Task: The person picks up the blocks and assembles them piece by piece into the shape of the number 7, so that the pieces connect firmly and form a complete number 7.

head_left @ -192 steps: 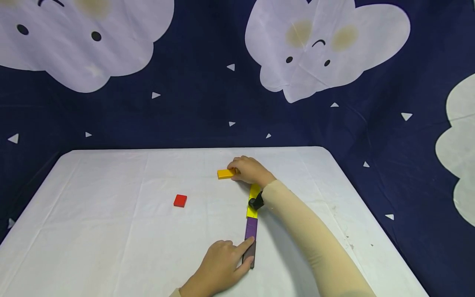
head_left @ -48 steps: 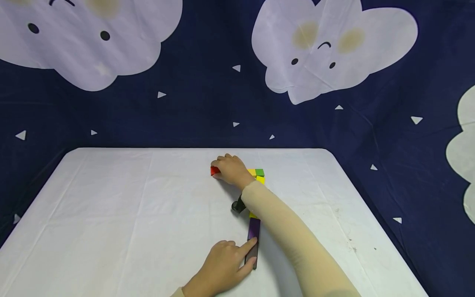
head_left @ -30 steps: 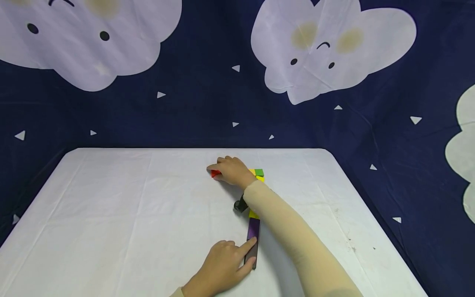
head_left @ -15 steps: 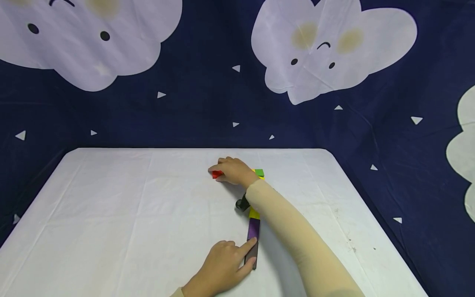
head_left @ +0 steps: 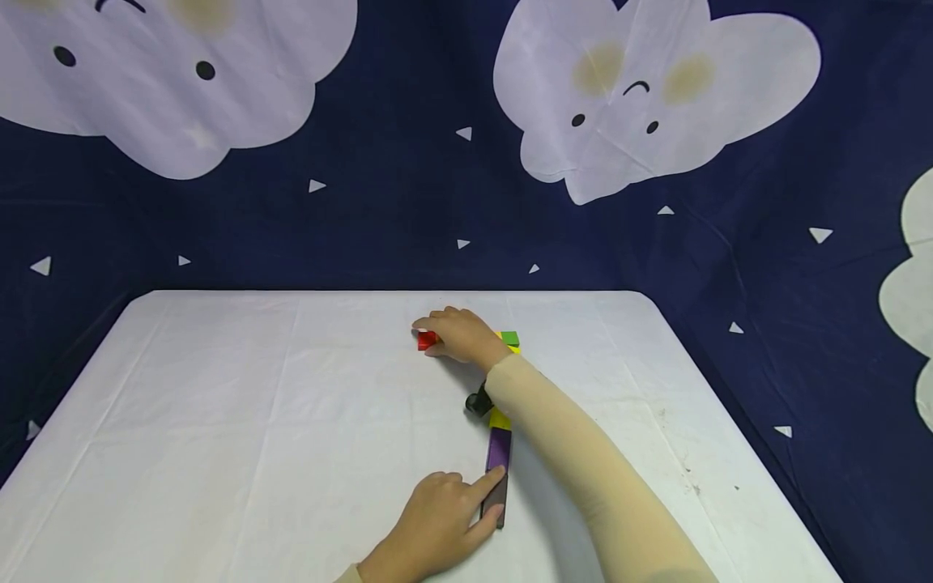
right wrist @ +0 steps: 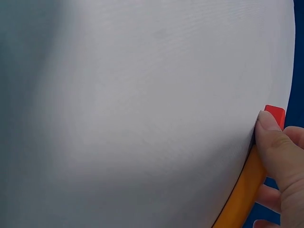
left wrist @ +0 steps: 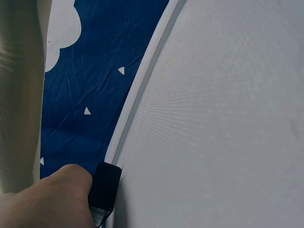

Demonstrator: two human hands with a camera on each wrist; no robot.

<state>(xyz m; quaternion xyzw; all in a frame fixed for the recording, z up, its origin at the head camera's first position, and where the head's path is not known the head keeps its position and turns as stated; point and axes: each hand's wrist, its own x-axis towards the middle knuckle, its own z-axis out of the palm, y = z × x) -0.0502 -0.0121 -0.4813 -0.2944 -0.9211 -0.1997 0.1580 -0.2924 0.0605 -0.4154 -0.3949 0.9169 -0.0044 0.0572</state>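
Observation:
My right hand [head_left: 462,334] pinches a small red block [head_left: 426,341] between thumb and fingers at the far part of the table. In the right wrist view, the thumb lies along the red block [right wrist: 274,115], and an orange block [right wrist: 244,194] runs beneath the hand. My left hand [head_left: 437,518] presses index fingertip and thumb on a dark brown block [head_left: 496,492]. Beyond it in line lie a purple block [head_left: 499,448] and a yellow block [head_left: 500,419], the latter partly under the right sleeve. A green block [head_left: 509,338] marks the far corner.
The white-covered table [head_left: 219,421] has rounded far corners. Behind it hangs a dark blue cloth [head_left: 394,202] with clouds and triangles. A black wrist camera [head_left: 479,402] hangs close over the row, and the right sleeve [head_left: 583,453] crosses above it.
Earlier, the right hand held the orange block while the red one lay alone mid-table. Now the red block is at the far row's left end, nudged slightly right lately. The left hand stays put.

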